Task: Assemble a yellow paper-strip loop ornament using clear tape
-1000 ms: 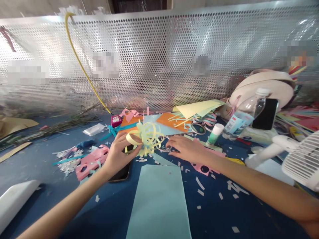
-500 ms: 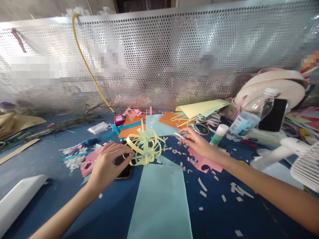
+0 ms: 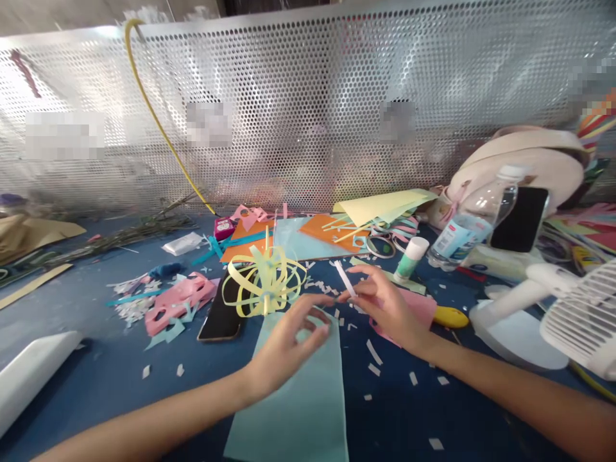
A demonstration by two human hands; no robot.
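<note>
Between the fingers of the right hand is a narrow white strip, gripped near its lower end and tilted. Just left of that grip, the left hand curls loosely, its index fingertip close to the right's fingertips; whether it pinches anything I cannot tell. Beyond and left of the left hand stands the yellow paper-strip ball, apart from both hands. Beneath the left hand lies a light-blue sheet; past the right hand stands a glue stick.
</note>
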